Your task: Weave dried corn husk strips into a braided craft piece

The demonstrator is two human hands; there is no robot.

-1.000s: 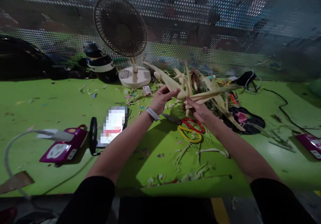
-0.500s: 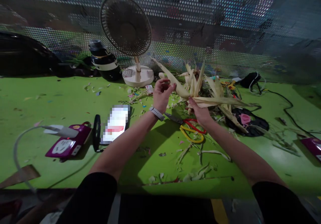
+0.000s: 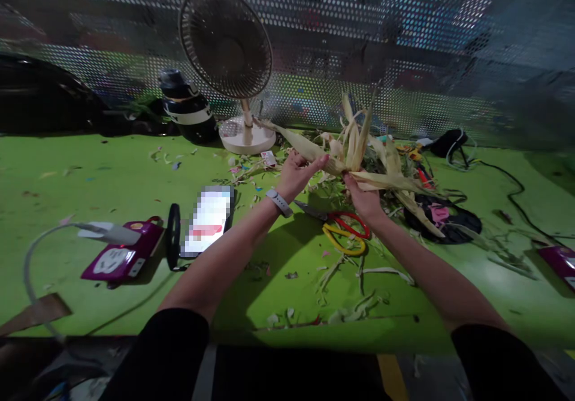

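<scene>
Dry, pale corn husks point(image 3: 355, 143) fan out in a bunch above the middle of the table, several leaves pointing up and others to the sides. My left hand point(image 3: 297, 174), with a light band at its wrist, closes on a long husk leaf stretching to the left, thumb on top and fingers partly hidden behind it. My right hand point(image 3: 365, 198) grips the base of the bunch, where leaves also spread to the right. Its fingertips are hidden. Scissors point(image 3: 345, 246) with red and yellow handles lie on the table just below my hands.
On the green table point(image 3: 278, 293) lie scattered scraps, a lit phone point(image 3: 209, 221) and a purple power strip point(image 3: 123, 254) with a cable. A fan point(image 3: 227, 44) and a dark bottle point(image 3: 188, 110) stand behind. A black round item point(image 3: 458, 224) lies at right, before a perforated screen.
My left hand has moved slightly right and down and now closes on the leaf, which lies lower and flatter. My right hand has turned a little at the bunch's base.
</scene>
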